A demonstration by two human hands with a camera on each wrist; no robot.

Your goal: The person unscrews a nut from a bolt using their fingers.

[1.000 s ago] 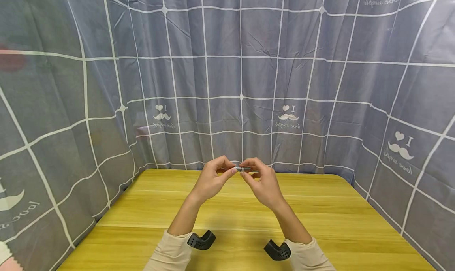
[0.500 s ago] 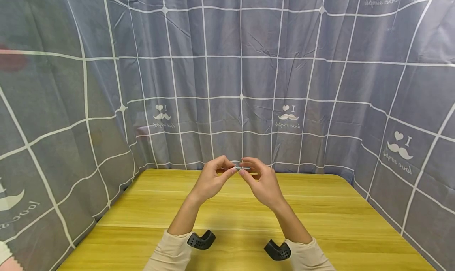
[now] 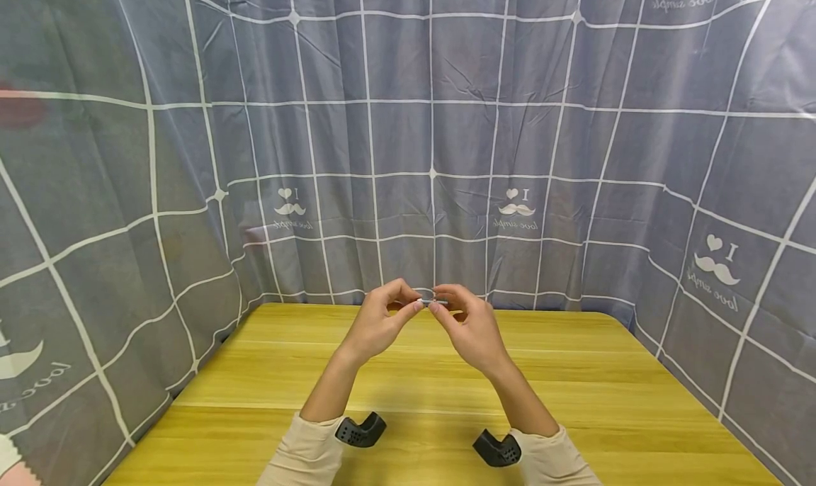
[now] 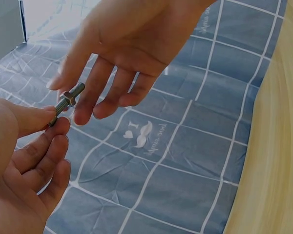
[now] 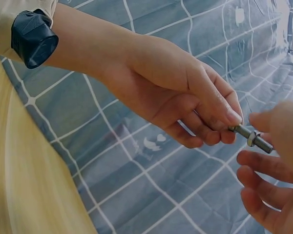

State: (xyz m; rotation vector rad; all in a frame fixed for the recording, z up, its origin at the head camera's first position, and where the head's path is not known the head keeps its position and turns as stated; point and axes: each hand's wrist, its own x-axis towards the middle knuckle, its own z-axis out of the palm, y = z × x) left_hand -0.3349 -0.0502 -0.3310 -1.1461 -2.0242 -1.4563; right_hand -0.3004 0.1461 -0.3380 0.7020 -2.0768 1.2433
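My left hand [image 3: 376,326] pinches one end of a metal bolt [image 4: 78,90] between thumb and fingertips, above the far part of the table. A hex nut [image 4: 68,98] sits partway along the threaded shaft, and the free end sticks out past it toward my right hand [image 3: 472,326]. That hand's thumb and fingers are spread around the nut; in the right wrist view the nut [image 5: 253,139] shows in the gap between thumb and index finger. The bolt's held end is hidden by the left fingertips.
Below the hands lies a yellow wood-grain table [image 3: 408,387]. A grey curtain with white grid lines [image 3: 401,139] surrounds its back and sides. Black wrist devices [image 3: 361,430] sit at both sleeve cuffs.
The right index finger has lifted and the right thumb has shifted slightly up and left along the bolt. My left hand has stayed in place, still pinching it.
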